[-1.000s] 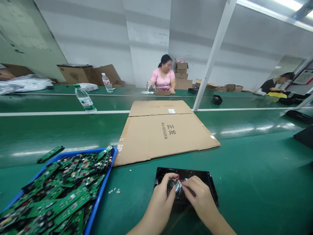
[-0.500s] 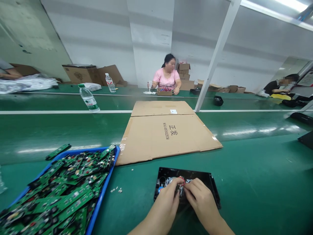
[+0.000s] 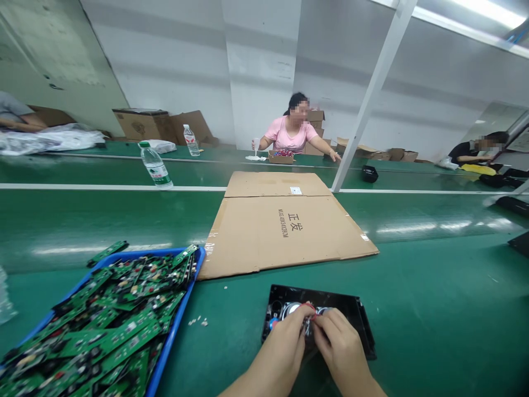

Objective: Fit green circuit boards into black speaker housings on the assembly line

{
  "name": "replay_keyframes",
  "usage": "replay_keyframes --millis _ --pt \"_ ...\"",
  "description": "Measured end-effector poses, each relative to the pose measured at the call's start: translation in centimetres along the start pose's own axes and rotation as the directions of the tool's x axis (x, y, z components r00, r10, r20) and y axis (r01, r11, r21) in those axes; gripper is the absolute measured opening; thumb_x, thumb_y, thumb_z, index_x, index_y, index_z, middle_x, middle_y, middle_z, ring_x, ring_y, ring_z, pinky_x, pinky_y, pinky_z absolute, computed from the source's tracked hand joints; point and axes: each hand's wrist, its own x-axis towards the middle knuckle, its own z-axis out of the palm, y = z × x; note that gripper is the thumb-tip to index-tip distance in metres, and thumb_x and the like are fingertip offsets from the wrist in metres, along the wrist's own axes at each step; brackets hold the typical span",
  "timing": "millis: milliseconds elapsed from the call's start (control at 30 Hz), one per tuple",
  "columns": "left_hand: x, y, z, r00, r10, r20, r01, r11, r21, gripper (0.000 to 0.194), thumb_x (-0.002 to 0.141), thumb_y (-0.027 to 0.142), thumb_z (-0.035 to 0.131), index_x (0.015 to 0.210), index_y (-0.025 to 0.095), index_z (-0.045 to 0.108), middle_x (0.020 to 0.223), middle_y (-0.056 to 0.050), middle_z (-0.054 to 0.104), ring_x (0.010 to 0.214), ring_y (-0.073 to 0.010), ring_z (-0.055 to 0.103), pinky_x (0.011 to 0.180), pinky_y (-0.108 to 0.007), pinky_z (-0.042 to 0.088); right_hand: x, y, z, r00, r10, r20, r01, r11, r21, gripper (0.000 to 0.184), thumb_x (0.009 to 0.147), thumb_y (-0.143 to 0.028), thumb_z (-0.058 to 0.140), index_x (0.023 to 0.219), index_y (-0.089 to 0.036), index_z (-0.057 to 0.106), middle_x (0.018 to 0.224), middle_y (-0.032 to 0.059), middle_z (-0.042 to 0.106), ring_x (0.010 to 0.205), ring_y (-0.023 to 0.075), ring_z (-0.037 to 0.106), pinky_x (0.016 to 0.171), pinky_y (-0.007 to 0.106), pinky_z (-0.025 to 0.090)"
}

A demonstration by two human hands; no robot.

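A black plastic housing (image 3: 345, 306) lies on the green bench in front of me, with round silvery parts, a blue part (image 3: 273, 323) and a red wire (image 3: 308, 306) inside it. My left hand (image 3: 289, 331) and my right hand (image 3: 336, 333) meet over the housing, fingertips pinched close together at the wires. Between them shows a small silvery bit that I cannot make out. My fingers cover most of the inside of the housing.
To the left stands a blue tray (image 3: 176, 325) heaped with green circuit boards (image 3: 111, 320). Flattened cardboard (image 3: 256, 237) lies ahead, and a water bottle (image 3: 156, 166) stands behind the tray. Small white bits (image 3: 198, 321) lie near the tray. Across the bench sits a co-worker (image 3: 291, 132).
My hands stay pinched over the housing, with only slight finger movement. The view has shifted a little. The co-worker across the bench has stretched an arm out toward the post.
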Motion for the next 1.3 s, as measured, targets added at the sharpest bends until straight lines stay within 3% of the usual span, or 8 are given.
replay_keyframes --millis 200,467,733,833,933,1067,1300 --pt "0.1 0.7 -0.4 0.995 -0.094 -0.027 0.092 0.994 -0.065 0.034 0.092 0.012 0.039 0.111 0.023 0.065 0.110 -0.006 0.077 0.103 -0.0199 0.072 0.091 -0.027 0.055 -0.6 -0.9 1.0 0.999 0.019 -0.036 -0.021 0.998 -0.061 0.026 0.099 -0.012 0.042 0.088 -0.021 0.064 0.075 0.0052 0.064 0.064 0.0198 0.064 0.053 0.034 0.055" --pt "0.0 0.1 0.3 0.997 -0.042 -0.070 0.037 0.996 -0.076 0.024 0.089 0.011 0.043 0.098 0.024 0.061 0.099 -0.003 0.075 0.091 -0.0177 0.071 0.084 -0.024 0.053 0.5 0.0 -0.6 0.999 -0.025 0.036 0.024 0.999 0.029 0.027 0.099 -0.018 0.050 0.108 -0.034 0.071 0.071 0.0037 0.068 0.063 0.0166 0.068 0.046 0.031 0.048" --pt "0.2 0.7 -0.4 0.998 -0.063 -0.014 0.062 0.994 -0.086 0.023 0.090 0.010 0.040 0.094 0.024 0.058 0.097 -0.002 0.073 0.087 -0.0173 0.067 0.080 -0.024 0.049 0.4 -0.1 -0.8 0.999 0.021 -0.044 -0.023 0.999 -0.041 0.015 0.098 -0.026 0.059 0.085 -0.029 0.065 0.065 0.0024 0.063 0.056 0.0141 0.063 0.044 0.029 0.049" --pt "0.2 0.9 -0.9 0.994 -0.103 0.034 0.104 0.993 -0.059 0.022 0.090 0.011 0.040 0.093 0.023 0.058 0.092 -0.002 0.071 0.082 -0.0175 0.065 0.076 -0.025 0.047 0.5 -0.1 -0.8 0.997 0.033 -0.069 -0.036 0.998 -0.046 0.016 0.103 -0.032 0.051 0.102 -0.028 0.066 0.093 0.0063 0.071 0.081 0.0224 0.070 0.064 0.032 0.063" --pt "0.1 0.6 -1.0 0.989 -0.137 0.054 0.141 0.987 -0.071 0.021 0.090 0.012 0.041 0.094 0.024 0.058 0.086 0.000 0.068 0.078 -0.0173 0.062 0.072 -0.025 0.047 0.5 0.0 -0.4 0.999 -0.038 0.019 0.038 0.998 -0.042 0.026 0.108 -0.028 0.038 0.123 -0.025 0.059 0.113 0.0060 0.070 0.098 0.0244 0.069 0.079 0.038 0.066" --pt "0.1 -0.1 -0.5 0.991 -0.125 0.042 0.129 0.986 -0.109 0.022 0.088 0.010 0.043 0.094 0.025 0.058 0.081 0.002 0.065 0.074 -0.0164 0.061 0.070 -0.024 0.048 0.0 0.1 0.0 0.998 -0.008 0.058 0.010 0.999 -0.048 0.025 0.108 -0.029 0.037 0.125 -0.025 0.055 0.108 0.0026 0.071 0.092 0.0216 0.070 0.075 0.036 0.065" --pt "0.1 -0.4 0.0 0.978 -0.190 0.080 0.205 0.944 -0.258 0.017 0.092 0.017 0.043 0.092 0.024 0.058 0.095 -0.002 0.066 0.081 -0.0163 0.065 0.070 -0.023 0.057 -0.6 -0.8 0.5 0.995 0.090 0.045 -0.091 0.996 0.018 0.023 0.104 -0.022 0.040 0.121 -0.027 0.056 0.103 0.0025 0.069 0.089 0.0208 0.067 0.072 0.034 0.061"
